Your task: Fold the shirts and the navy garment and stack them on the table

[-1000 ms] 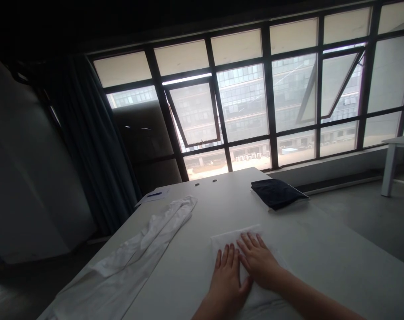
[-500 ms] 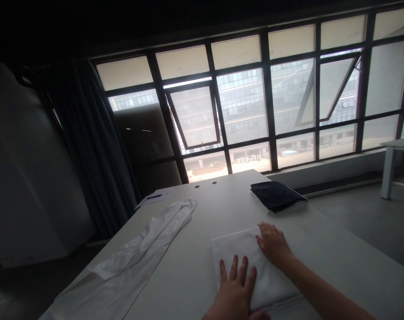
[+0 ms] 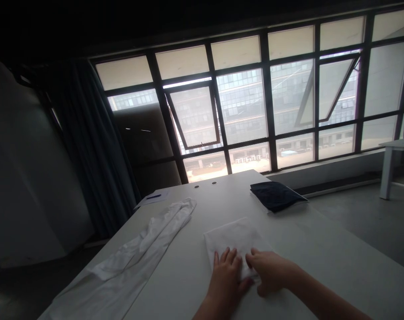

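Note:
A folded white cloth lies on the white table in front of me. My left hand rests on its near left part, fingers stretched over the fabric and thumb out toward the right. At the near right edge, my right hand has its fingers curled onto the same cloth. Its thumb points down beside the bunched edge, and part of its grip is hidden. The two hands are close together.
A long rumpled white garment stretches along the table's left side. Dark folded fabric lies near the right edge. Paper with a pen on it sits at the far left. Another white table stands at the right.
My right hand has moved from the cloth's far right corner down to its near right edge. My left hand has shifted slightly left and up. The cloth now looks smaller and sits further left.

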{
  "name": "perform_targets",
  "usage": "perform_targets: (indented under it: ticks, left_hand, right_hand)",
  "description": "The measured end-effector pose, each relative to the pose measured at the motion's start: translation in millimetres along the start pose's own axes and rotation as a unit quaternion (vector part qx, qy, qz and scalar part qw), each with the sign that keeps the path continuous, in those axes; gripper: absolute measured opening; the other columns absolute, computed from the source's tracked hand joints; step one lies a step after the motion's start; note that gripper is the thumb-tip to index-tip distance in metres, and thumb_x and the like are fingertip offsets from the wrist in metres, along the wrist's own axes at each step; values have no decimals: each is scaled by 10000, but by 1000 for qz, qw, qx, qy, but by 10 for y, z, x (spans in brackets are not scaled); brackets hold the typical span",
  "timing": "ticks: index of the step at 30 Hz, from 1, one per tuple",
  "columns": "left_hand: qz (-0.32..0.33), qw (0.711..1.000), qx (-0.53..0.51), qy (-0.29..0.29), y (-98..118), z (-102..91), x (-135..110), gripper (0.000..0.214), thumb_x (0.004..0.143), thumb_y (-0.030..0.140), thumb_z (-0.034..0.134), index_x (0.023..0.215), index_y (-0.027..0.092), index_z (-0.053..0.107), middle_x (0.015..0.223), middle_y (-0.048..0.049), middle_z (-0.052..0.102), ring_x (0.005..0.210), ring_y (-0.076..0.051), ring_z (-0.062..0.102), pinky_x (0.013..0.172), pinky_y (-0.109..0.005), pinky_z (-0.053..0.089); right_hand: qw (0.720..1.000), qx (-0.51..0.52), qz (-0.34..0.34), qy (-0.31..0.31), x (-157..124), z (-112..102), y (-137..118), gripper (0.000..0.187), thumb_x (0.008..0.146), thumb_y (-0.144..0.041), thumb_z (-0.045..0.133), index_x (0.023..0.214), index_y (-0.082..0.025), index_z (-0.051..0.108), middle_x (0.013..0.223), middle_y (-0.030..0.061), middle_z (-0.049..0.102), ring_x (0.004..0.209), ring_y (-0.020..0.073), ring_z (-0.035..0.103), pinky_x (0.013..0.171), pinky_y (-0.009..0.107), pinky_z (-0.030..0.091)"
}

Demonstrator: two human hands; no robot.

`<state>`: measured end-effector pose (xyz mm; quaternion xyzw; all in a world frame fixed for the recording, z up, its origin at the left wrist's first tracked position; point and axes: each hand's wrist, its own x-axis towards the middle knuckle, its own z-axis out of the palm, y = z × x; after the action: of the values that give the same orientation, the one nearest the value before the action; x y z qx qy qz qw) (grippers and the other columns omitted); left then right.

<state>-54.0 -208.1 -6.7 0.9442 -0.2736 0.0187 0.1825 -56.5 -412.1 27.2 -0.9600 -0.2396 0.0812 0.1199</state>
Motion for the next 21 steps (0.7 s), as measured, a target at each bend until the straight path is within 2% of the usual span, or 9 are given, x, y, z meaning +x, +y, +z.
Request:
perform_targets:
  ticks: [2,6,10,12,16,19,21]
  left_hand:
    - [3,1000,12,17,-32,-26,-3,524,837,546,699,1284,281,637,1474,-81,560,1375,-337,452,1210,-566,242]
    - [20,998,53,-2,-55,-78,1,527,720,470,794,1170,230,660,1281,-96,639,1194,-323,547,1096,-459,408]
    - [14,998,65,-2,-56,-47,19,337,793,266,653,1124,205,649,1189,-97,664,1112,-282,591,1034,-393,463]
    - [24,998,62,11,-57,-32,32,345,826,151,539,1150,207,644,1186,-90,677,1098,-258,613,1022,-373,474]
    - [7,997,39,61,-116,-36,71,463,899,78,392,1289,190,615,1191,-106,712,1109,-254,654,1011,-398,502]
    - [-19,993,-17,117,-225,-30,96,440,949,114,368,1307,165,617,1203,-124,729,1110,-243,686,996,-383,529]
    - [-19,987,-50,150,-301,-10,103,409,968,148,379,1289,177,630,1208,-120,736,1094,-235,706,978,-370,546]
  right_hand:
    - [1000,-12,6,19,43,57,-13,600,585,-307,760,1160,-176,653,1144,139,675,888,306,694,757,375,507]
    - [997,-24,4,71,148,135,-14,354,661,-273,673,1007,-204,685,1043,96,706,851,277,700,742,350,498]
    - [992,-61,-1,114,218,111,44,203,718,-226,624,911,-212,688,972,76,725,808,243,706,717,318,489]
    - [988,-70,15,134,238,85,76,187,774,-197,577,929,-202,681,983,89,722,815,246,712,717,321,490]
    - [977,-51,68,194,279,158,48,265,911,-155,426,1016,-187,667,1090,116,705,839,242,722,713,320,503]
    - [964,18,87,249,331,380,-69,396,914,-168,461,1284,-205,598,1386,146,607,990,241,719,827,325,530]
    - [960,50,86,262,373,539,-149,615,868,-192,544,1475,-232,455,1566,159,450,1079,259,700,896,345,533]
